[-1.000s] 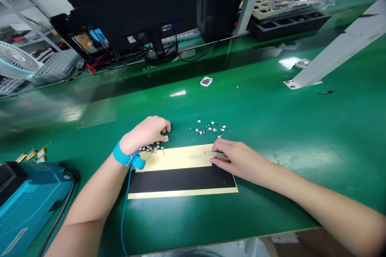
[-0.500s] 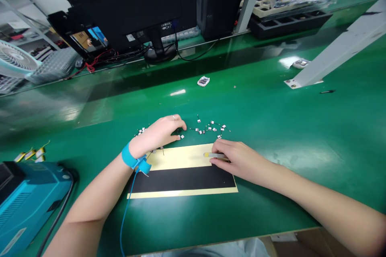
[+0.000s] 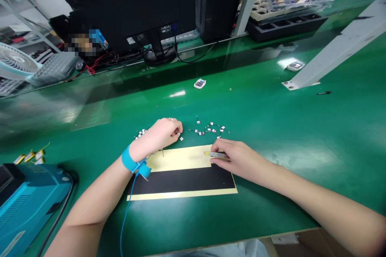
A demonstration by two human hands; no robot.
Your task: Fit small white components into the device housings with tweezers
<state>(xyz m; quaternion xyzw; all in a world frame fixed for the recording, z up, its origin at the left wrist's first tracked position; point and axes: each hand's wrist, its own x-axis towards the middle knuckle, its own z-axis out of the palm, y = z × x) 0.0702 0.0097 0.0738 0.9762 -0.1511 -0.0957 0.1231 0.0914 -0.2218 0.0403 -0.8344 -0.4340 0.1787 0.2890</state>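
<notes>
My left hand [image 3: 163, 134], with a blue wrist strap [image 3: 132, 160] and its cord, is closed in a pinch above the back edge of a pale yellow sheet [image 3: 177, 156]. A bit of white shows at its fingertips, a small square part by its look. One loose white part [image 3: 181, 139] lies just beside them. In my right hand [image 3: 238, 154] is a pair of tweezers [image 3: 216, 154], its yellow-marked end pointing left over the sheet. A black strip [image 3: 181, 180] runs along the sheet. Several small white parts with thin dark leads [image 3: 209, 129] lie behind it.
A teal machine [image 3: 33, 200] stands at the left, near several yellow-wrapped parts [image 3: 30, 156]. At the back are a monitor [image 3: 126, 0] and stacked trays [image 3: 286, 28]. A white post [image 3: 334, 48] rises at the right. A white-rimmed device [image 3: 200, 84] lies mid-table.
My left fingers have closed together, drawing slightly left, and a white part that lay by the thumb now shows at the fingertips. My right hand and the tweezers have barely moved.
</notes>
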